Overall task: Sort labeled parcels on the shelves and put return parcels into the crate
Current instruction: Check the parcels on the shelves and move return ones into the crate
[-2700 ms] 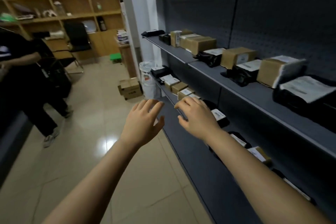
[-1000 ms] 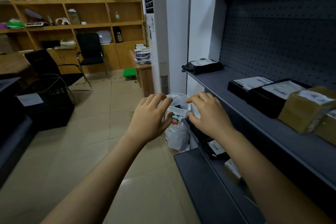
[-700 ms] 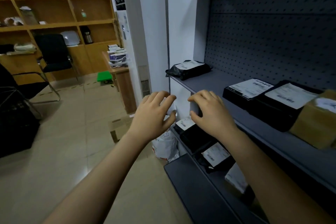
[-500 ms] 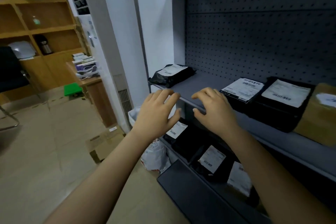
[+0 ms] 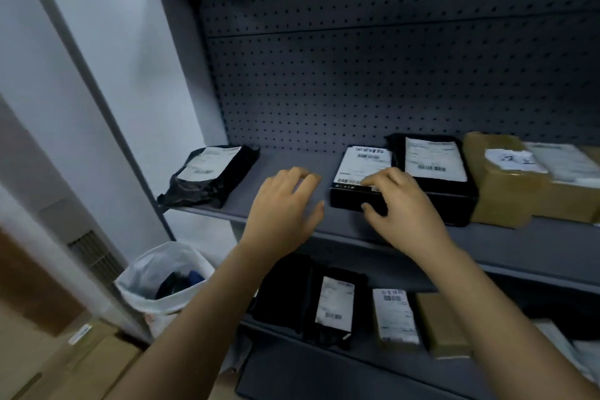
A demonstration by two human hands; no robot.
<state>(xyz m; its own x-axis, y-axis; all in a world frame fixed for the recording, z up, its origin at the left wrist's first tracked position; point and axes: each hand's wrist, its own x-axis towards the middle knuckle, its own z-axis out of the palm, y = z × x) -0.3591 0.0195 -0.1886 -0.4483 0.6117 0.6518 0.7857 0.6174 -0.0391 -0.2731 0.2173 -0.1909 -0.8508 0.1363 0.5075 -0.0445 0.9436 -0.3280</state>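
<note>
Now at the rack: a person reaches both bare arms to the upper shelf (image 5: 292,154) at mid-frame, in front of a dark pegboard back (image 5: 357,75).
Right hand (image 5: 402,211): fingers curl over the near top edge of a small black box (image 5: 362,166) and the thumb is against its front face. It looks like a pinch ready to draw the box forward, probably to read or move it.
Left hand (image 5: 285,204): fingers relaxed and spread, grasping nothing, over the bare stretch of shelf left of the box. Whether it touches the shelf cannot be told.
Labels: white slips face up on the parcels, likely so each can be read without lifting.
Count, upper shelf: five parcels in a row. They are one black poly bag (image 5: 207,175) at left, the small black box, one larger black parcel (image 5: 431,169) touching it, and two brown cartons (image 5: 500,191) (image 5: 571,198) at right.
Count, lower shelf (image 5: 292,373): four clear parcels. They are a black parcel with no label showing (image 5: 282,289), a black labelled bag (image 5: 334,305), a white-labelled packet (image 5: 393,315) and a brown box (image 5: 441,321). Anything further right is blurred.
Crate: not in view, and no return parcel can yet be picked out.
Lower left of frame: one white-lined bin (image 5: 156,266) and one floor carton (image 5: 97,364).
</note>
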